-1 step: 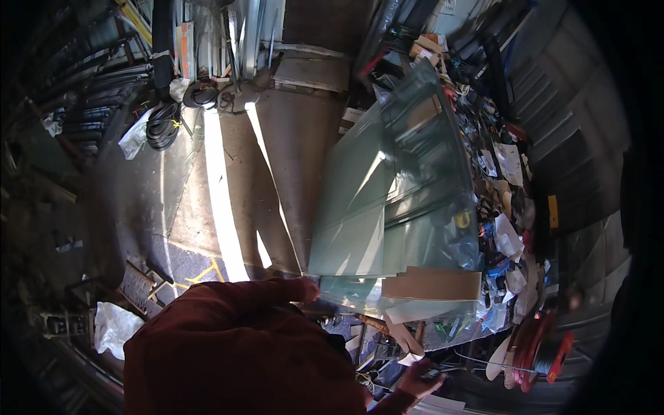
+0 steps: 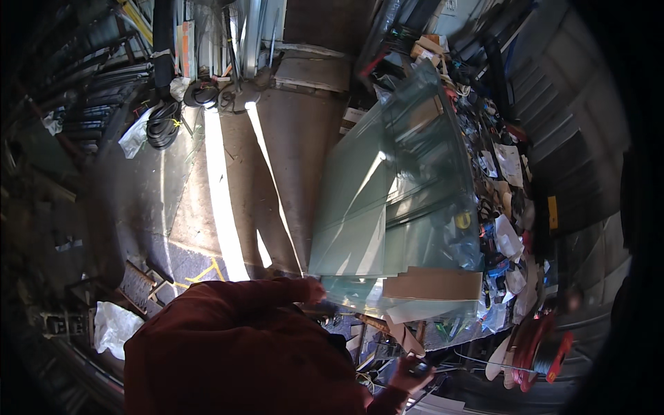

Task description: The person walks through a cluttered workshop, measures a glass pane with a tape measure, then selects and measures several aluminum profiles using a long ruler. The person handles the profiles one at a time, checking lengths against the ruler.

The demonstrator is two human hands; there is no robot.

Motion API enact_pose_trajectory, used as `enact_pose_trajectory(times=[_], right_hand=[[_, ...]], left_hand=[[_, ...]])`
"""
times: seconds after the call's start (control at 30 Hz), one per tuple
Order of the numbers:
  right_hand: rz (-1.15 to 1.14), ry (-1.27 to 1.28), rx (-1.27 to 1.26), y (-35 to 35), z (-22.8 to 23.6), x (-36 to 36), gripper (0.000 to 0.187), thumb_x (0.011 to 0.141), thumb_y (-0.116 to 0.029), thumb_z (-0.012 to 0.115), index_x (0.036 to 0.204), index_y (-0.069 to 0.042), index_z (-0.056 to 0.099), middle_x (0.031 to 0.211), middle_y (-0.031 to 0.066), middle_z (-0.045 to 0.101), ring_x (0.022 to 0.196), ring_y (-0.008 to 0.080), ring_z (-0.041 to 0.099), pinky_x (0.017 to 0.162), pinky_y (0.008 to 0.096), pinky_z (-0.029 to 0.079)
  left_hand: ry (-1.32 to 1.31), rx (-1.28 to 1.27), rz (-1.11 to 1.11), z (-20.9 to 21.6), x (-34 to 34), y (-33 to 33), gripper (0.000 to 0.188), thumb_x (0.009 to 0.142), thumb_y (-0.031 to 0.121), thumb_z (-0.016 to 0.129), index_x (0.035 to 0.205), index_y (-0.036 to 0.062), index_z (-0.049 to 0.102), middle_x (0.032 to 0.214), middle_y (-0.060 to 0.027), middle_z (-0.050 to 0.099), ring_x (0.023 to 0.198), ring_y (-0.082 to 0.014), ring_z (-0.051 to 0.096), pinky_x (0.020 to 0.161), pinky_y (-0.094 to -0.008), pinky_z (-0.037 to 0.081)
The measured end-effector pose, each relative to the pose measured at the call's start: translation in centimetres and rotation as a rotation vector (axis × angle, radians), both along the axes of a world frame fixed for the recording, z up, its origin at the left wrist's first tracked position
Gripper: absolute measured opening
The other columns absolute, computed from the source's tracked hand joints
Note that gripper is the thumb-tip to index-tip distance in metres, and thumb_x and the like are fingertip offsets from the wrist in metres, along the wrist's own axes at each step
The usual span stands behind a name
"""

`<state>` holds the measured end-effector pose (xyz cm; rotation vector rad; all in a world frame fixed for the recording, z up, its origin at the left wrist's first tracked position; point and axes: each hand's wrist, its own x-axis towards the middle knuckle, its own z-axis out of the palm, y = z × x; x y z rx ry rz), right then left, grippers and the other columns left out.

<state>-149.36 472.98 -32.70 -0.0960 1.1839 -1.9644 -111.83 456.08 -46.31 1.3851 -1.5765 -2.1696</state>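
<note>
Along the right half of the scene, greenish glass (image 2: pixel 349 221) is lying over a cluttered work surface, its broad face spreading toward the far side; how many sheets are overlapping is hard to tell. At its near left corner the left hand (image 2: pixel 316 290) is resting against the edge, seemingly touching it, and probably steadying the glass there because a corner is giving an easy grip. Whether its fingers are pinching the edge or just leaning on it, I cannot tell. Lower and to the right, clear of the glass, the right hand (image 2: pixel 408 377) is curling its fingers around a small dark object (image 2: pixel 419 369), perhaps keeping it low so that it is staying off the surface; its kind is too unclear to name.

Across the near edge, a brown cardboard strip (image 2: pixel 432 285) is lying flat on the glass, possibly serving as padding. Scraps and tools (image 2: pixel 508 238) are crowding the right side, likely pushed there to be leaving room for the glass. Nearer and farther right, a red spool (image 2: pixel 536 356) is standing apart from both hands.
</note>
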Motion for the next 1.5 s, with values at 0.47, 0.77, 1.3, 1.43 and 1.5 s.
enact_pose_trajectory(times=[0.47, 0.77, 1.3, 1.43, 1.5], right_hand=[[1.271, 0.569, 0.182, -11.7, -2.3, 22.4, 0.042, 0.080, -0.005, 0.060, 0.120, 0.000, 0.049, 0.108, 0.0097, 0.058, 0.096, 0.0175, 0.057, 0.083, 0.0297, 0.047], [1.477, 0.685, 0.370, -14.0, -1.5, 27.1, 0.045, 0.084, -0.025, 0.062, 0.120, 0.000, 0.049, 0.107, 0.0127, 0.058, 0.095, 0.0197, 0.058, 0.082, 0.0298, 0.047], [1.486, 0.919, 0.306, -13.2, -4.9, 22.3, 0.044, 0.088, -0.026, 0.055, 0.124, -0.002, 0.047, 0.101, 0.0124, 0.061, 0.092, 0.0187, 0.059, 0.080, 0.0305, 0.047], [1.499, 1.066, 0.409, -11.6, -4.3, 17.2, 0.038, 0.088, -0.030, 0.054, 0.115, -0.003, 0.057, 0.101, 0.0151, 0.063, 0.093, 0.0232, 0.061, 0.082, 0.0346, 0.047], [1.555, 1.017, 0.634, -10.0, -5.8, 13.5, 0.035, 0.088, -0.032, 0.055, 0.108, -0.003, 0.061, 0.091, 0.0125, 0.066, 0.084, 0.0199, 0.062, 0.077, 0.0335, 0.048]], left_hand=[[0.188, -0.073, 0.033, 6.9, 3.8, 0.9, 0.040, 0.084, 0.041, 0.058, 0.086, 0.0017, 0.066, 0.071, -0.0088, 0.065, 0.063, -0.0157, 0.063, 0.061, -0.0294, 0.051], [0.034, -0.115, 0.131, 9.9, 7.8, 1.9, 0.045, 0.079, 0.043, 0.064, 0.109, 0.0090, 0.065, 0.087, -0.0081, 0.067, 0.076, -0.0144, 0.064, 0.067, -0.0276, 0.052], [0.040, -0.121, 0.123, 7.3, 6.6, -0.6, 0.034, 0.076, 0.028, 0.072, 0.099, 0.0050, 0.063, 0.081, -0.0055, 0.065, 0.075, -0.0120, 0.060, 0.068, -0.0284, 0.050], [0.293, -0.188, 0.535, 1.6, 15.6, -5.4, 0.010, 0.076, 0.010, 0.067, 0.079, 0.0062, 0.058, 0.068, -0.0020, 0.057, 0.061, -0.0124, 0.055, 0.054, -0.0279, 0.046], [0.261, -0.137, 0.880, 2.4, 21.4, -8.7, 0.014, 0.076, 0.005, 0.066, 0.080, 0.0100, 0.054, 0.065, -0.0024, 0.053, 0.058, -0.0143, 0.053, 0.046, -0.0276, 0.042]])
